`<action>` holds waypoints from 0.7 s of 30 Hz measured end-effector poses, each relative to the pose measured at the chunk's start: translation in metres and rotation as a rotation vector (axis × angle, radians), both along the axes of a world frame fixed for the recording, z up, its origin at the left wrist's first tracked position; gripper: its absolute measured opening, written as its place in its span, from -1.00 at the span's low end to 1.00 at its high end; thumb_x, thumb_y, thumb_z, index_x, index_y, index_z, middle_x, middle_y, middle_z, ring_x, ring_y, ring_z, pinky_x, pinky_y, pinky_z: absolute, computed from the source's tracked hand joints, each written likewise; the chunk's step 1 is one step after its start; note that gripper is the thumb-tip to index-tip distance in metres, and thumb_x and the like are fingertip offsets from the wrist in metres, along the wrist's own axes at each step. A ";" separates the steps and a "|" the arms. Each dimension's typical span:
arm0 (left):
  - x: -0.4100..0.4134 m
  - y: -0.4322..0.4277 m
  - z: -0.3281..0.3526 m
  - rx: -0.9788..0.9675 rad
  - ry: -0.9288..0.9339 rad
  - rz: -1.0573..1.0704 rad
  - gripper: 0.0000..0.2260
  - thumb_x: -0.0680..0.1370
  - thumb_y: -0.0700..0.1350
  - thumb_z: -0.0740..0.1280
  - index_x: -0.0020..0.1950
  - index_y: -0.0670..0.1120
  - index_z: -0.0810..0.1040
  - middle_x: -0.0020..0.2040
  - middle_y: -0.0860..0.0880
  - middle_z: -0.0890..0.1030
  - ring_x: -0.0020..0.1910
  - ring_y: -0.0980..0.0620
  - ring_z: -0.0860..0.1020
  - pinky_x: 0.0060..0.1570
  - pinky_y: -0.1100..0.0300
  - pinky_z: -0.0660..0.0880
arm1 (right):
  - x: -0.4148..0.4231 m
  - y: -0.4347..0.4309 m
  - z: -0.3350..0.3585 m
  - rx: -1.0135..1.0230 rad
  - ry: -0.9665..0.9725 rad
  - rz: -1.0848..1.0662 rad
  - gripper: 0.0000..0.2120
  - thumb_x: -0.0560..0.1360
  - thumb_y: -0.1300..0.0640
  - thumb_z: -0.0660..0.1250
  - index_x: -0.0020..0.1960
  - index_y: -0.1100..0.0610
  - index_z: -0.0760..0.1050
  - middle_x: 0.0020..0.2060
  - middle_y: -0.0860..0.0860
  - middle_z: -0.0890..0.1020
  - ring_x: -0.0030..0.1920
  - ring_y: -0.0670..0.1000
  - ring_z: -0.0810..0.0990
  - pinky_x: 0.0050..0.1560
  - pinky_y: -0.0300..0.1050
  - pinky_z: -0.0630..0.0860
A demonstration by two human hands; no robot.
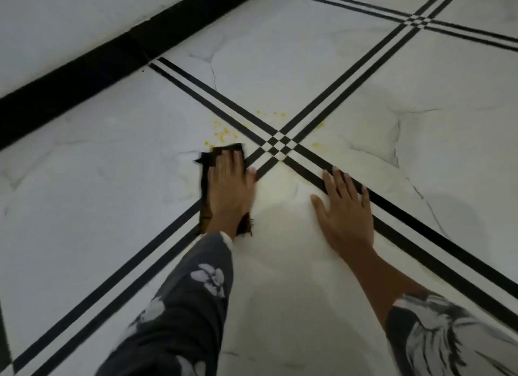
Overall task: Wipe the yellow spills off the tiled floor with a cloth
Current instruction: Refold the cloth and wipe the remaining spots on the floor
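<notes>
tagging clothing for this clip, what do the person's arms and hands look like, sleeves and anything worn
Both hands are bare: no gloves, rings or watch visible on the left hand or right hand. The left sleeve is dark grey with white flowers, reaching the wrist. The right sleeve is dark with white feathery streaks, ending mid-forearm.

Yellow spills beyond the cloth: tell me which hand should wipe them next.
Left. The left hand already presses the dark cloth flat, with the nearest yellow spills just beyond its front edge. The right hand lies bare on the tiled floor, without a cloth.
</notes>
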State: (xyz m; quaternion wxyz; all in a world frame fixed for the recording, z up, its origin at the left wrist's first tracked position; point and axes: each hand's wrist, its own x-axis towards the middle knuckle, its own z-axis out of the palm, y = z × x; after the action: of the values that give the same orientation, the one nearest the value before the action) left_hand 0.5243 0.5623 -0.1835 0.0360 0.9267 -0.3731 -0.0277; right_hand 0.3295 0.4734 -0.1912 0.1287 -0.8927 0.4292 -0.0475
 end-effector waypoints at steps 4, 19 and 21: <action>-0.028 0.013 0.003 0.039 0.057 -0.750 -0.47 0.57 0.18 -0.25 0.51 0.01 -0.10 0.54 0.00 -0.02 0.52 0.04 -0.05 0.46 0.12 -0.19 | -0.001 0.001 0.001 0.021 -0.024 0.002 -0.35 0.46 -0.25 -0.31 0.51 -0.07 -0.15 0.52 -0.09 -0.06 0.51 -0.07 -0.10 0.47 0.00 -0.17; -0.004 -0.036 -0.001 -0.123 0.092 -0.440 -0.43 0.57 0.15 -0.25 0.51 -0.06 0.09 0.51 -0.02 0.18 0.50 0.01 0.14 0.44 0.13 -0.09 | 0.003 -0.005 0.009 0.091 -0.028 -0.024 -0.42 0.50 -0.22 -0.29 0.48 -0.09 -0.24 0.46 -0.16 -0.18 0.46 -0.12 -0.24 0.44 -0.06 -0.31; -0.016 -0.045 0.004 -0.110 0.079 -0.210 -0.40 0.54 0.14 -0.26 0.52 -0.07 0.07 0.52 -0.05 0.16 0.51 -0.01 0.11 0.44 0.08 -0.09 | 0.005 -0.005 0.011 0.103 -0.042 -0.018 -0.41 0.50 -0.25 -0.35 0.48 -0.07 -0.22 0.47 -0.14 -0.13 0.48 -0.10 -0.19 0.44 -0.09 -0.32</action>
State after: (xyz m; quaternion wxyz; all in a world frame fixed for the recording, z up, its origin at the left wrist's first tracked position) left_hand 0.5081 0.5174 -0.1796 0.0983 0.8773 -0.4673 -0.0474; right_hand 0.3341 0.4681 -0.1805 0.1829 -0.8799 0.4363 -0.0453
